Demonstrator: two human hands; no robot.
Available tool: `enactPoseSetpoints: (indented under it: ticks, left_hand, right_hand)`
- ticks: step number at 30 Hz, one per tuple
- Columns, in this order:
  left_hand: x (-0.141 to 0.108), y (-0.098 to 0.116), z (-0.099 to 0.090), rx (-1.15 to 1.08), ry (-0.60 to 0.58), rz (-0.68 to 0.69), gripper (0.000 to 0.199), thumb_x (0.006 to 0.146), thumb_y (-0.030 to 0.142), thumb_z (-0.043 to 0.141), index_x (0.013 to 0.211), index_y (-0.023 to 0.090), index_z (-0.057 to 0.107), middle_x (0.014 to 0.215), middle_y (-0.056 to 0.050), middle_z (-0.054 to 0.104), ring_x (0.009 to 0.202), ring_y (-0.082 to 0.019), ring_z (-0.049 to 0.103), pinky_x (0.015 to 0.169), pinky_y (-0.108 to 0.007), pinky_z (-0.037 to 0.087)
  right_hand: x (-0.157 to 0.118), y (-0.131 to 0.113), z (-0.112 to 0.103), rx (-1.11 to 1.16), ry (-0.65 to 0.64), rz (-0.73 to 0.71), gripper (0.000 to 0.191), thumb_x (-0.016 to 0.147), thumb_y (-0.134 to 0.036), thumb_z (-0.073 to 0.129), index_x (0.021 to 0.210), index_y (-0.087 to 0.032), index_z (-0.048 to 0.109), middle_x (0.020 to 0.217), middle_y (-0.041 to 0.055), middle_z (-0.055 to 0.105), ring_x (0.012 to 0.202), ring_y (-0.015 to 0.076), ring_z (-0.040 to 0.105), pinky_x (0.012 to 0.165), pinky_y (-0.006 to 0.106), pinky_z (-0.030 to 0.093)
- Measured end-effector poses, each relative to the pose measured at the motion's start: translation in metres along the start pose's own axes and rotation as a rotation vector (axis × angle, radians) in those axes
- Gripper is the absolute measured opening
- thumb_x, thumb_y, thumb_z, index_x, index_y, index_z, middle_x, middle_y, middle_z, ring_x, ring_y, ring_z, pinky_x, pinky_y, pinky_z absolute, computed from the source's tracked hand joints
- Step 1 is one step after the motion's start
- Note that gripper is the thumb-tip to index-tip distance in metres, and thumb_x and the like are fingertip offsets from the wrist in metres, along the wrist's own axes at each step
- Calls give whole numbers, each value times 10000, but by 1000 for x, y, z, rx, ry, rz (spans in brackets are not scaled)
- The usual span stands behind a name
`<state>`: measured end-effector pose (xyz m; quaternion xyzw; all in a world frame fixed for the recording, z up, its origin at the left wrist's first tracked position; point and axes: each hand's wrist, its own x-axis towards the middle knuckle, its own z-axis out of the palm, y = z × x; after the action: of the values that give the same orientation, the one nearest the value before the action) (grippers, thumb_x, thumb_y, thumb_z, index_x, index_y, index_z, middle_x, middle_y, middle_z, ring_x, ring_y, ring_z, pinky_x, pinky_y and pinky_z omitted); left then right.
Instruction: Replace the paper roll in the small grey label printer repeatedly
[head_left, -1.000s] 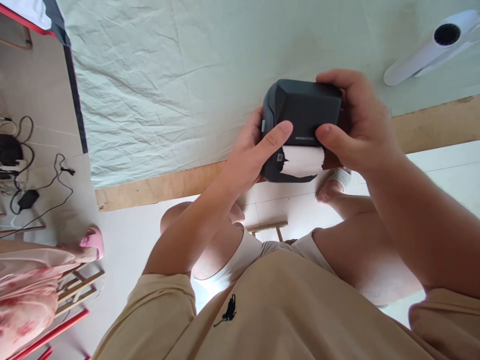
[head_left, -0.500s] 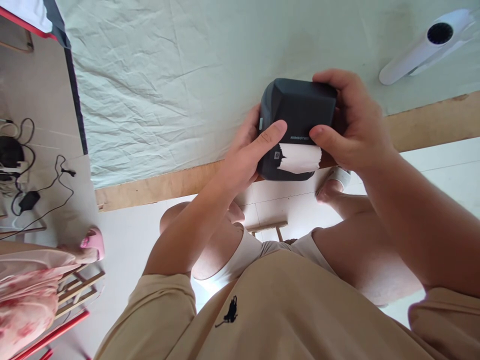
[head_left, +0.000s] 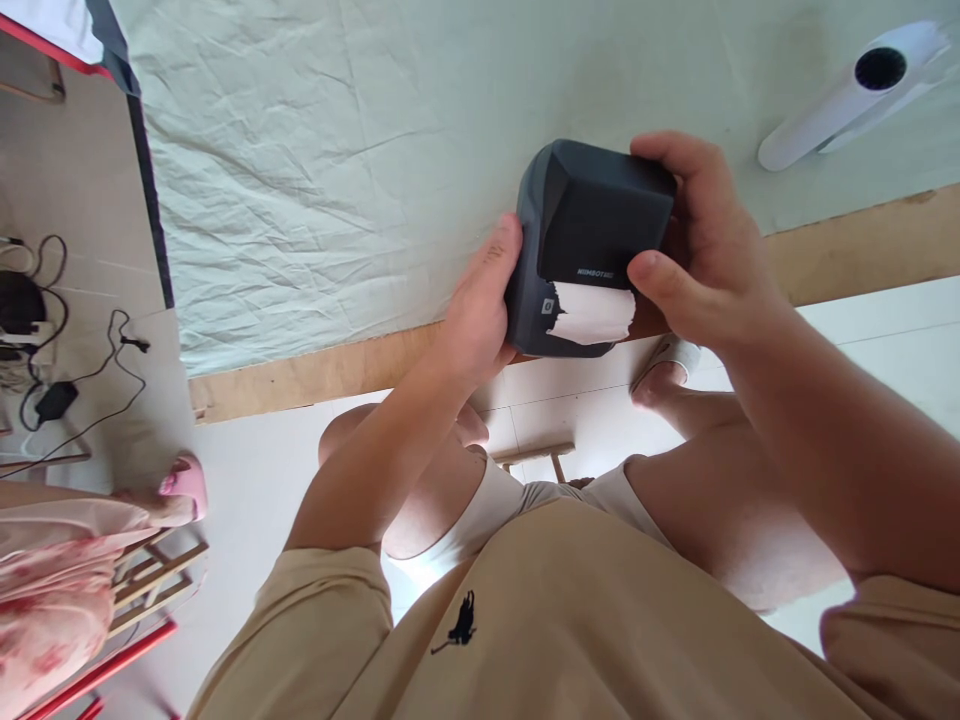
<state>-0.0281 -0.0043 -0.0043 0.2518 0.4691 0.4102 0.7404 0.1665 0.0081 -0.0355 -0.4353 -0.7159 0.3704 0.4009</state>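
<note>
A black label printer (head_left: 607, 215) with white lettering is held tilted between my hands, above the near edge of the cloth-covered table. A torn strip of white label paper (head_left: 592, 313) sticks out of its front. My left hand (head_left: 484, 300) grips the printer's left side, the thumb lying along that side; its other fingers are hidden behind. My right hand (head_left: 705, 235) holds the right side, with the thumb near the front edge and a finger at the far right corner.
A white paper roll (head_left: 817, 115) with a dark opening lies at the table's right. The green cloth (head_left: 337, 180) is wrinkled; a wooden edge (head_left: 322, 375) shows below it. Cables and a black adapter (head_left: 58, 400) lie on the floor at left, near another person's pink slipper (head_left: 187, 485).
My left thumb has moved off the printer's top to its left side. The printer has tilted and shifted slightly left, showing more of its left side. My right hand keeps its hold.
</note>
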Motion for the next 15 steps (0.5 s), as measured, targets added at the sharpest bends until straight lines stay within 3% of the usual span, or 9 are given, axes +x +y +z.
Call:
enactPoseSetpoints:
  ticks: [5, 7, 9, 10, 12, 14, 15]
  left_hand:
    - [-2, 5, 8, -11, 102, 46, 504, 977, 712, 483, 916, 227, 605, 750, -8, 698, 1076, -254, 797, 877, -373, 662]
    - [-1, 6, 5, -9, 113, 41, 493, 971, 713, 498, 908, 234, 599, 689, 12, 656, 1012, -243, 806, 852, -366, 661]
    - [1, 6, -3, -1, 53, -5, 457, 932, 699, 595, 938, 242, 600, 697, 25, 665, 963, -235, 807, 847, -360, 660]
    - [2, 6, -7, 0, 9, -20, 442, 916, 684, 636, 966, 245, 607, 721, 27, 684, 948, -231, 807, 847, -358, 660]
    - [5, 3, -13, 0, -67, -18, 435, 919, 673, 641, 1030, 253, 624, 783, 25, 718, 955, -228, 808, 853, -360, 661]
    - [7, 0, -15, 2, -77, 25, 464, 944, 698, 573, 1088, 262, 640, 824, 17, 733, 1015, -234, 805, 863, -363, 661]
    - [7, -2, -14, 8, -60, 39, 483, 947, 711, 551, 1091, 260, 645, 834, 9, 737, 1053, -239, 798, 872, -364, 660]
  right_hand:
    - [1, 6, -3, -51, -21, -91, 840, 837, -677, 736, 1538, -378, 382, 1335, 60, 596, 983, 183, 664, 820, 358, 617]
    - [2, 5, -7, -196, 5, -155, 882, 818, -716, 732, 1553, -363, 396, 1412, 74, 586, 1137, 248, 661, 955, 442, 614]
    - [2, 0, -13, -406, 65, -270, 918, 777, -776, 734, 1533, -332, 462, 1393, 98, 603, 1225, 310, 633, 998, 508, 595]
    - [1, -4, -15, -497, 106, -335, 904, 757, -790, 745, 1496, -323, 515, 1287, 97, 646, 1168, 310, 650, 956, 509, 600]
    - [-1, -15, -17, -596, 194, -371, 711, 798, -748, 740, 1364, -335, 625, 906, 36, 656, 843, 226, 666, 791, 450, 598]
    - [-3, -28, -17, -587, 299, -284, 406, 929, -641, 655, 1206, -345, 682, 627, -28, 519, 586, 147, 571, 662, 386, 545]
    - [-4, -34, -16, -548, 355, -227, 315, 985, -593, 597, 1147, -338, 685, 580, -37, 483, 554, 141, 573, 620, 366, 517]
